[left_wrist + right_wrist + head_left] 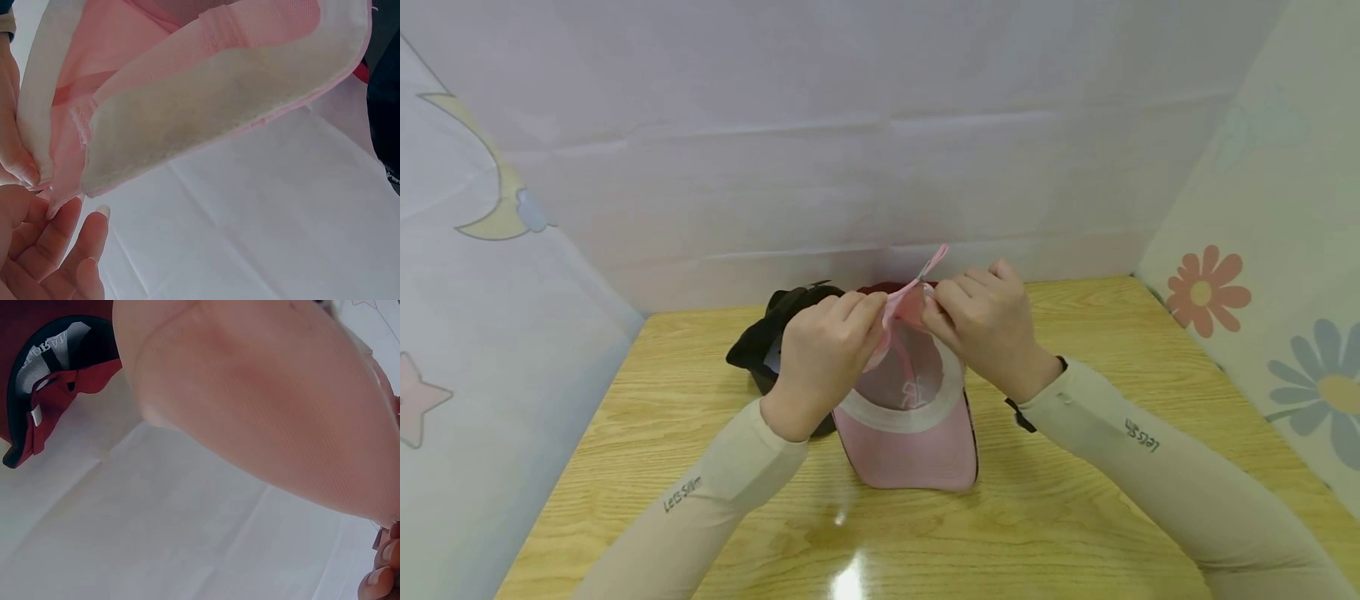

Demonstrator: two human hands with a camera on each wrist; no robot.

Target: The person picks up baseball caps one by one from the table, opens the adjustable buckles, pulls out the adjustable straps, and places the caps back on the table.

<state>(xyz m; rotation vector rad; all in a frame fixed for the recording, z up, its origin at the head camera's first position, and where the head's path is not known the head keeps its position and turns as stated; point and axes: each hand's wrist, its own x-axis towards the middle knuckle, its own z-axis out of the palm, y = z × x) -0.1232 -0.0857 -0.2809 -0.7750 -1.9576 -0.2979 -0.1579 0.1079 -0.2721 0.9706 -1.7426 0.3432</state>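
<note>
A pink baseball cap [917,454] hangs brim toward me, its inside and white sweatband [887,418] showing. At its back opening, my left hand [831,354] pinches the pink strap [904,293], whose free end sticks up to the right. My right hand [988,321] grips the cap's back edge close to that strap, fingers curled. In the left wrist view, the left hand [53,247] has thumb and forefinger at the strap end, other fingers loosely bent. The pale sweatband [187,112] runs along the cap's edge there. The right fingertips are partly hidden behind the cap.
Behind the pink cap at the left lies a black cap [763,342]. A dark red cap [56,409] with a black lining shows in the right wrist view. The wooden table [1075,483] meets a pale cloth wall [880,167] at the back.
</note>
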